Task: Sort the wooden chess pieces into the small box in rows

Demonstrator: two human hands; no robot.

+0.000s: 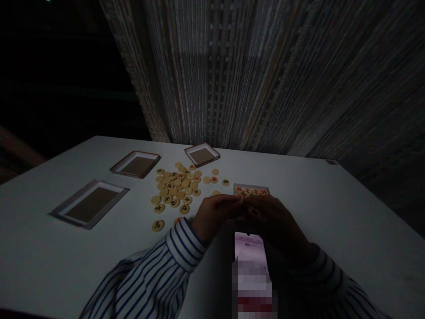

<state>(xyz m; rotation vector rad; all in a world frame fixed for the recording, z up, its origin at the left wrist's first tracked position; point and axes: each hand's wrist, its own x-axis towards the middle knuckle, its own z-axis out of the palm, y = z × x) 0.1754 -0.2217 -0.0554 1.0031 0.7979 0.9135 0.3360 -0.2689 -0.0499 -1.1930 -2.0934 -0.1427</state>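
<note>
Chinese chess pieces with red characters (255, 192) stand in a row along the far side of a small box (252, 185). My left hand (215, 212) reaches over the box's near left part, thumb and fingers pinched at a round chess piece. Dark and in shadow, my right hand (277, 219) is curled over the near right part, its fingertips close to the left ones. What it grips, if anything, is hidden. Both hands cover the box's near part. To the left lies a loose heap of round wooden chess pieces (177, 182), some face up with black or red characters.
A lit phone (250, 252) lies between my forearms. Three shallow trays or lids, a grey one (121, 191), a brown-edged one (114, 169) and another (215, 156), lie left and behind on the white table (332, 212). A curtain (212, 79) hangs behind the table.
</note>
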